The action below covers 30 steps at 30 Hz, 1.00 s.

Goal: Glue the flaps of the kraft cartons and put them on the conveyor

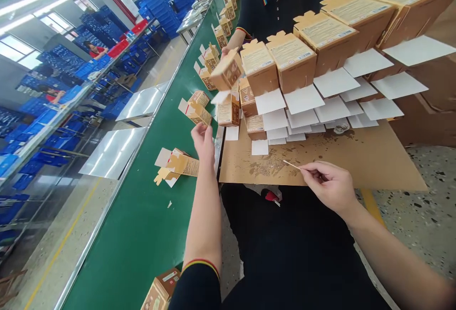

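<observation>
Pinched between the thumb and fingers of my right hand (329,184) is a thin cotton swab (292,164), its pale tip pointing left over a cardboard sheet (356,158) with dark wet marks. My left hand (204,144) is raised at the edge of the green belt (142,234), fingers curled together; what they hold, if anything, is hidden. Just beyond its fingertips lies a small brown carton (195,110) with its flaps up; I cannot tell whether they touch. Nearer me on the belt, another open carton (181,164) lies on its side.
Stacked brown cartons (292,61) with white flaps (304,98) stand on the sheet's far side. Across from me a co-worker's hand (228,51) is by a blurred, tilted carton (227,70). More cartons (223,30) line the belt. One carton (162,291) is near my left elbow.
</observation>
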Tool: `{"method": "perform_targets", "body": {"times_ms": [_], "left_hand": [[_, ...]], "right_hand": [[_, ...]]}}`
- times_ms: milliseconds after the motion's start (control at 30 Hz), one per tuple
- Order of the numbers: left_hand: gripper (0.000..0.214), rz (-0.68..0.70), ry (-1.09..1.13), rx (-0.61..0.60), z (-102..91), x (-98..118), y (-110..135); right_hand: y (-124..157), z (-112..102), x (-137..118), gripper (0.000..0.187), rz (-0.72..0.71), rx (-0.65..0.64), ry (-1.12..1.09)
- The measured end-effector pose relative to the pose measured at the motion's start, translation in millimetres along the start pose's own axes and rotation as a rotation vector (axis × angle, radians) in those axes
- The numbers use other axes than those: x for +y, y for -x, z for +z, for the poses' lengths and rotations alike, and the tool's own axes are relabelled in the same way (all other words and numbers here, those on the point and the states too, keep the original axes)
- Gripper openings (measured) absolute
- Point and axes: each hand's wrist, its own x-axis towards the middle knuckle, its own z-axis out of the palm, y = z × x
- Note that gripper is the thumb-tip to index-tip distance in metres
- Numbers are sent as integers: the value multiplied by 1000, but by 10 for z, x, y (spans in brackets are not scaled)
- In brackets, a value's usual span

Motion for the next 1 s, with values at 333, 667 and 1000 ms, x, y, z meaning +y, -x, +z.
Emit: {"method": "perform_targets", "body": {"times_ms": [333, 667, 1000], "left_hand": [[52, -457, -31, -328, 747, -129, -693], [45, -332, -54, -314, 122, -351, -146], [52, -342, -86, -198, 540, 276, -996]], "right_hand": [[-60, -129, -63, 22, 13, 46, 6], [-149, -459, 38, 15, 67, 168, 101], [-934, -995, 368, 7, 210, 120, 634]]}}
